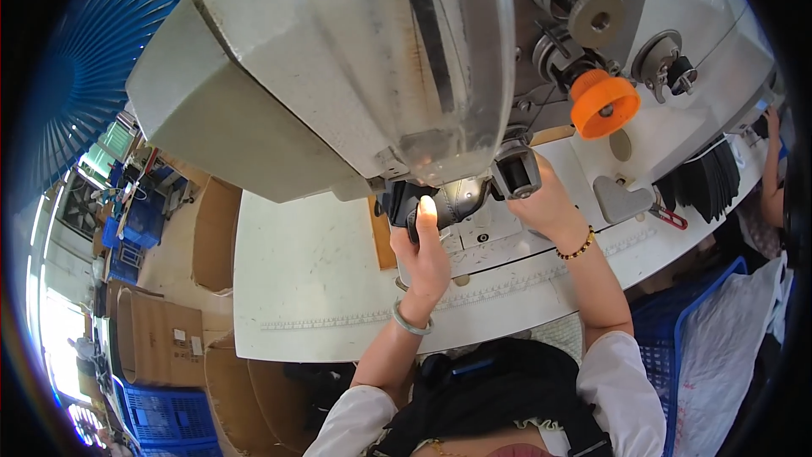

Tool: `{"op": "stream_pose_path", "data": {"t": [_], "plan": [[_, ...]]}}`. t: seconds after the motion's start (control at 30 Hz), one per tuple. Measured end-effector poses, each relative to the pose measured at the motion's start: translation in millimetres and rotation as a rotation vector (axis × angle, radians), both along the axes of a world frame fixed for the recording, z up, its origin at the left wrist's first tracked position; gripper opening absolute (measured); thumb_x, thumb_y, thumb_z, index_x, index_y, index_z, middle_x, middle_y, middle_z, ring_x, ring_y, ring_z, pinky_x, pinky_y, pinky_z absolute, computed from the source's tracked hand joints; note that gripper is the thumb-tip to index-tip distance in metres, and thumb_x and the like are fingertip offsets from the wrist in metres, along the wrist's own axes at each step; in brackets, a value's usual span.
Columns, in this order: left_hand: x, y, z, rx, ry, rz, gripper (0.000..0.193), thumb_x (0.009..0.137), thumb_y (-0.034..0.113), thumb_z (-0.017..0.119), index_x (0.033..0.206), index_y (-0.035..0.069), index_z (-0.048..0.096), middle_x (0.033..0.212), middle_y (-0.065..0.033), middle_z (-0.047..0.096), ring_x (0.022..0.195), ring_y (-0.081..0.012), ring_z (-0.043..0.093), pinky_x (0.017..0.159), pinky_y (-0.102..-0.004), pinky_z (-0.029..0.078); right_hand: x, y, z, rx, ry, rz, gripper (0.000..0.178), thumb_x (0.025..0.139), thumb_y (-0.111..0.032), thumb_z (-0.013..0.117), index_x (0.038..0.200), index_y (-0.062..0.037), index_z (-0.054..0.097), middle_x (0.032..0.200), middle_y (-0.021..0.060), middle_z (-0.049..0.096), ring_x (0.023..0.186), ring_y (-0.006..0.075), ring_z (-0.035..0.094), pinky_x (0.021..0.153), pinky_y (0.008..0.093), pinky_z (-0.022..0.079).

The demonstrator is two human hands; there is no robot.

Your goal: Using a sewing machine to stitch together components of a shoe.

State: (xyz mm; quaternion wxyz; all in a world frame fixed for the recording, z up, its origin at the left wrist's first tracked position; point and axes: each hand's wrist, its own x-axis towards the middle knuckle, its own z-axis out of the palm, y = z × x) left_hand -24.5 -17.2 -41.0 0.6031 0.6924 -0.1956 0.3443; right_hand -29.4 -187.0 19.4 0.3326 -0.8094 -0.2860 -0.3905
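At the sewing machine (330, 59), a black, shiny, leather-like piece (457, 203) with a stitched seam lies under the machine head. My left hand (423, 250) grips its left side, thumb pressed on top and fingers curled beneath. Beyond the piece, to its right, my right hand (550, 203) reaches in beside the metal presser part (516, 171). That part hides most of its fingers, so their hold on the piece cannot be made out. A lamp lights the work area between both hands.
On the white table (313, 288), a printed ruler strip runs along the near edge. A stack of black pieces (702, 182), a red-handled tool (668, 217) and a grey pad (622, 199) lie right. Blue crates and cartons (161, 330) stand around; another person's arm (771, 169) shows far right.
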Motion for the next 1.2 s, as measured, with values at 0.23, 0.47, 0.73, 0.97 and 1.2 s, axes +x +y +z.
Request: {"op": "stream_pose_path", "data": {"t": [0.23,0.47,0.73,0.97,1.2], "plan": [[-0.8,5.0,-10.2,0.173,0.19,0.095,0.053,0.062,-0.017,0.05,0.112,0.002,0.053,0.082,-0.0067,0.041,0.075,-0.0205,0.036,0.065,-0.0273,0.031,1.3,1.7,-0.2,-0.033,-0.104,-0.017,0.034,0.06,0.011,0.052,0.091,-0.0035,0.052,0.085,0.0077,0.056,0.08,0.0285,0.052,0.082,0.0393,0.044],[-0.8,-6.5,12.9,-0.159,0.102,-0.007,0.037,0.086,0.013,0.052,0.053,0.006,0.036,0.05,0.0083,0.031,0.048,-0.0016,0.024,0.041,-0.0232,0.016,5.9,2.0,-2.8,-0.163,-0.159,-0.119,0.028,0.059,0.01,0.053,0.085,-0.0019,0.05,0.075,0.0081,0.05,0.071,0.0268,0.049,0.064,0.0346,0.044],[-2.5,-10.2,12.2,-0.123,0.041,0.034,0.021,0.086,0.012,0.05,0.067,0.003,0.048,0.057,0.0084,0.036,0.054,-0.0011,0.027,0.045,-0.0206,0.02,1.6,0.5,-5.0,-0.071,-0.093,-0.061,0.033,0.058,0.011,0.051,0.089,-0.0018,0.051,0.082,0.0089,0.053,0.077,0.0284,0.051,0.071,0.0368,0.045],[-6.4,-1.3,13.7,0.219,0.257,0.112,0.047,0.067,-0.016,0.047,0.11,0.002,0.053,0.073,-0.0061,0.043,0.068,-0.0186,0.036,0.059,-0.028,0.03,3.8,2.5,-5.9,-0.02,-0.051,-0.076,0.039,0.059,0.009,0.051,0.095,-0.0041,0.054,0.09,0.0076,0.056,0.089,0.0287,0.052,0.089,0.0393,0.042],[-8.6,-3.9,26.7,-0.13,0.362,-0.052,0.022,0.087,0.014,0.05,0.069,0.001,0.05,0.057,0.0061,0.035,0.051,-0.0026,0.027,0.043,-0.0216,0.022,0.6,-0.8,-0.9,-0.162,-0.285,-0.162,0.03,0.059,-0.002,0.06,0.089,-0.0082,0.059,0.087,-0.001,0.056,0.09,0.0195,0.052,0.071,0.0306,0.046]]}}
